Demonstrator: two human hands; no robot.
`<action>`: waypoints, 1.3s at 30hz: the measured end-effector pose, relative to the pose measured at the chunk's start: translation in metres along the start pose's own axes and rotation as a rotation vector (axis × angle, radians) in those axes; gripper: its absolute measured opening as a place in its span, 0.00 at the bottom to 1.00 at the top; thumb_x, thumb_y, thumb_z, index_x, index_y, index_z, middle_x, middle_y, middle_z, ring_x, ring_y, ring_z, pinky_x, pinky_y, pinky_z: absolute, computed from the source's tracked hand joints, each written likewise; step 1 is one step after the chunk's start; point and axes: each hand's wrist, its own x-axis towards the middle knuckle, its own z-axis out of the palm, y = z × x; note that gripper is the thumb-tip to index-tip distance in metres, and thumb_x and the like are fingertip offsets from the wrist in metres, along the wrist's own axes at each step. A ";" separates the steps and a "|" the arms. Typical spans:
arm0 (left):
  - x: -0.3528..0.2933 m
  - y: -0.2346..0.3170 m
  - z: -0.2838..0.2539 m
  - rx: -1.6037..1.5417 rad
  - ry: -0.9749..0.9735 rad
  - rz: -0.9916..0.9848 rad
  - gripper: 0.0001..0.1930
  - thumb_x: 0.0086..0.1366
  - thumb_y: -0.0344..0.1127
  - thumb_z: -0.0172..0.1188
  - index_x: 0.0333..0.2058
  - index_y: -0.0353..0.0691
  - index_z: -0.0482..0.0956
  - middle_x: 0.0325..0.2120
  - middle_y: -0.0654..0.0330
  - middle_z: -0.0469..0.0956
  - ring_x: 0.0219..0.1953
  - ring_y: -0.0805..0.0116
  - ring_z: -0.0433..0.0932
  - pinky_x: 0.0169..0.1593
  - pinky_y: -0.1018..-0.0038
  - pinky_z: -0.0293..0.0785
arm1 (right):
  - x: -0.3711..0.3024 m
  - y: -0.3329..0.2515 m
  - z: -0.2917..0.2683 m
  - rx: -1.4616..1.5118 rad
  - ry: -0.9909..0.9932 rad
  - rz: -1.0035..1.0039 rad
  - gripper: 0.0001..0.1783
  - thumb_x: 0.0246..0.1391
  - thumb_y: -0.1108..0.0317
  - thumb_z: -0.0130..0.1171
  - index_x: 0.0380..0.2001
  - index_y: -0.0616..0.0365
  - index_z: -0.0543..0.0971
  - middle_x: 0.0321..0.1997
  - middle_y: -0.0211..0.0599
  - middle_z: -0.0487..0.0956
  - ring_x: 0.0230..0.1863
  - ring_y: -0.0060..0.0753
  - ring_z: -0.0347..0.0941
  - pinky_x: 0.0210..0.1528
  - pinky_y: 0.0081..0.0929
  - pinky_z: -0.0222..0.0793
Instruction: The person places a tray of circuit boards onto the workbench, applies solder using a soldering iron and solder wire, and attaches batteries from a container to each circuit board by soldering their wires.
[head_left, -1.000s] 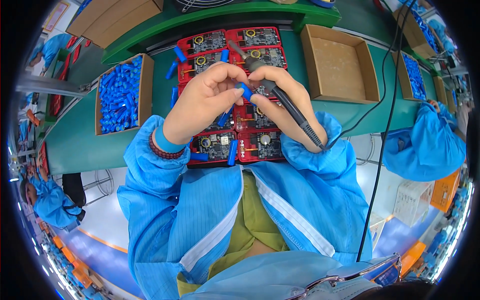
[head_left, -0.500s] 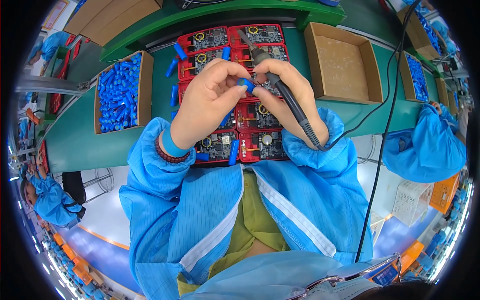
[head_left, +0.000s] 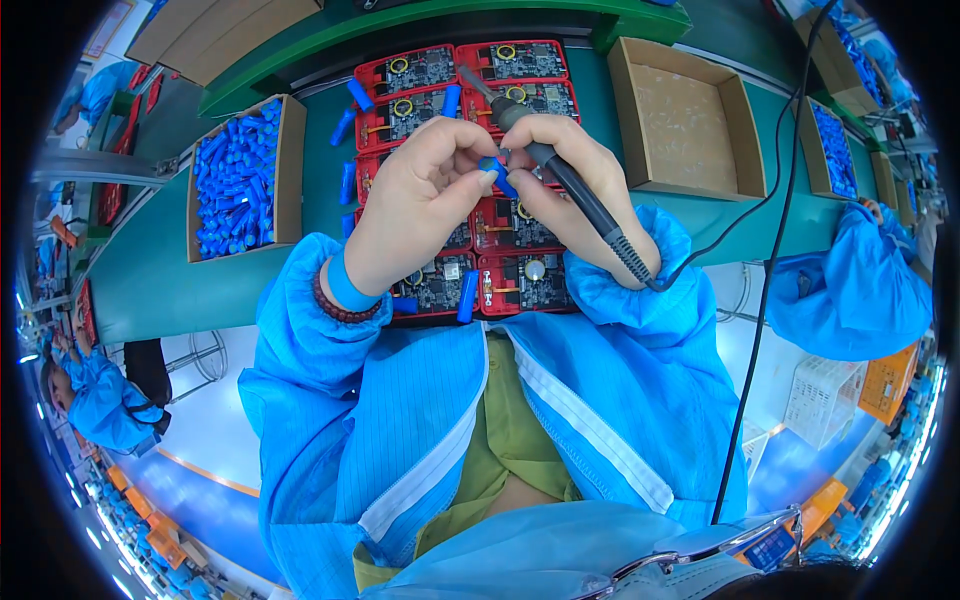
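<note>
Over the circuit boards, my left hand (head_left: 425, 195) pinches a small blue cylindrical battery (head_left: 504, 186) between thumb and fingers. My right hand (head_left: 575, 180) has its thumb and fingertips at the same battery, and a small reddish bit shows between the fingertips. A soldering iron (head_left: 582, 200) with a dark handle lies through my right hand, its metal tip pointing away to the upper left. Below the hands are red cases (head_left: 507, 281) in two columns, each with a dark circuit board (head_left: 440, 290). Loose blue batteries (head_left: 468, 296) lie on and beside the cases.
At left stands a cardboard box (head_left: 292, 170) full of blue batteries. Another cardboard box (head_left: 745, 140), shallow and open, stands at right. A green shelf edge (head_left: 420, 32) runs behind the cases. The iron's black cable (head_left: 730, 235) loops to the right, near a person in blue (head_left: 840, 290).
The battery has turned between my fingertips, its near end now pointing more toward me. The soldering iron's tip has shifted slightly left.
</note>
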 end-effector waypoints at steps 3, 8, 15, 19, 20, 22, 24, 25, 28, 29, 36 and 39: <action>0.001 -0.004 -0.001 -0.132 -0.001 -0.194 0.14 0.61 0.21 0.52 0.47 0.35 0.69 0.42 0.62 0.68 0.40 0.79 0.69 0.43 0.82 0.66 | -0.001 -0.008 -0.001 0.017 0.040 0.017 0.17 0.44 0.82 0.59 0.39 0.56 0.73 0.34 0.39 0.76 0.34 0.37 0.75 0.37 0.27 0.72; -0.002 -0.015 0.020 -0.264 -0.081 -0.159 0.12 0.60 0.25 0.53 0.44 0.32 0.70 0.40 0.58 0.74 0.38 0.75 0.71 0.41 0.77 0.70 | -0.002 -0.008 0.001 0.054 0.074 0.033 0.15 0.45 0.82 0.58 0.39 0.58 0.73 0.33 0.39 0.76 0.33 0.33 0.75 0.36 0.25 0.72; 0.003 -0.005 0.021 -0.006 -0.125 -0.130 0.07 0.64 0.29 0.51 0.38 0.33 0.72 0.29 0.60 0.76 0.31 0.74 0.73 0.37 0.76 0.70 | -0.009 -0.002 0.000 0.068 0.164 0.077 0.17 0.47 0.81 0.58 0.41 0.56 0.73 0.32 0.34 0.76 0.34 0.23 0.74 0.34 0.20 0.71; 0.003 -0.009 0.021 0.014 -0.099 -0.154 0.06 0.63 0.31 0.53 0.34 0.34 0.73 0.27 0.59 0.74 0.30 0.71 0.71 0.36 0.73 0.68 | -0.011 0.000 -0.002 0.100 0.143 0.132 0.18 0.47 0.82 0.58 0.43 0.55 0.73 0.33 0.33 0.76 0.35 0.22 0.74 0.34 0.19 0.70; 0.004 -0.010 0.020 0.106 -0.077 -0.085 0.05 0.62 0.31 0.54 0.32 0.35 0.73 0.26 0.59 0.73 0.30 0.68 0.71 0.36 0.71 0.67 | -0.011 0.000 -0.004 0.144 0.155 0.149 0.19 0.46 0.82 0.59 0.43 0.55 0.73 0.34 0.33 0.76 0.35 0.22 0.74 0.35 0.19 0.70; 0.006 -0.009 0.018 0.199 -0.055 -0.015 0.05 0.61 0.31 0.54 0.30 0.35 0.73 0.24 0.59 0.73 0.30 0.66 0.70 0.36 0.69 0.66 | -0.010 -0.001 -0.010 0.187 0.168 0.167 0.20 0.46 0.82 0.59 0.44 0.55 0.72 0.35 0.33 0.76 0.36 0.22 0.74 0.36 0.19 0.70; 0.007 -0.003 0.016 0.366 -0.041 0.086 0.05 0.59 0.31 0.55 0.28 0.36 0.73 0.22 0.58 0.73 0.30 0.60 0.69 0.37 0.66 0.66 | -0.009 -0.007 -0.016 0.015 0.161 0.074 0.20 0.45 0.83 0.60 0.43 0.55 0.73 0.37 0.34 0.76 0.37 0.25 0.75 0.38 0.22 0.71; 0.007 -0.002 0.016 0.365 -0.040 0.083 0.05 0.59 0.31 0.55 0.28 0.36 0.73 0.22 0.58 0.73 0.30 0.60 0.69 0.37 0.66 0.66 | -0.009 -0.007 -0.016 -0.013 0.130 0.087 0.20 0.43 0.83 0.61 0.41 0.55 0.74 0.36 0.35 0.77 0.35 0.33 0.76 0.38 0.27 0.71; 0.011 0.002 0.014 0.543 -0.093 0.209 0.03 0.59 0.28 0.56 0.32 0.36 0.76 0.27 0.58 0.75 0.33 0.64 0.70 0.38 0.70 0.67 | -0.006 0.000 -0.018 -0.228 0.023 -0.143 0.20 0.41 0.83 0.62 0.39 0.55 0.75 0.35 0.38 0.78 0.32 0.41 0.74 0.35 0.31 0.70; 0.011 0.002 0.014 0.592 -0.070 0.232 0.04 0.58 0.28 0.57 0.32 0.36 0.76 0.26 0.57 0.75 0.32 0.63 0.71 0.37 0.69 0.67 | -0.005 0.000 -0.016 -0.204 0.047 -0.153 0.20 0.40 0.84 0.62 0.39 0.55 0.74 0.33 0.39 0.78 0.30 0.44 0.73 0.32 0.33 0.68; 0.009 -0.001 0.018 0.653 0.001 0.286 0.04 0.58 0.26 0.57 0.33 0.36 0.76 0.27 0.57 0.76 0.31 0.62 0.71 0.35 0.68 0.67 | -0.004 0.003 -0.014 -0.251 0.095 -0.197 0.20 0.39 0.84 0.62 0.38 0.55 0.74 0.31 0.38 0.78 0.30 0.43 0.73 0.32 0.32 0.68; 0.010 0.001 0.014 0.599 -0.034 0.202 0.03 0.59 0.27 0.57 0.32 0.35 0.75 0.27 0.58 0.76 0.32 0.63 0.71 0.35 0.69 0.68 | -0.004 0.004 -0.015 -0.257 0.084 -0.200 0.20 0.39 0.84 0.62 0.39 0.55 0.74 0.31 0.39 0.77 0.30 0.43 0.73 0.33 0.32 0.68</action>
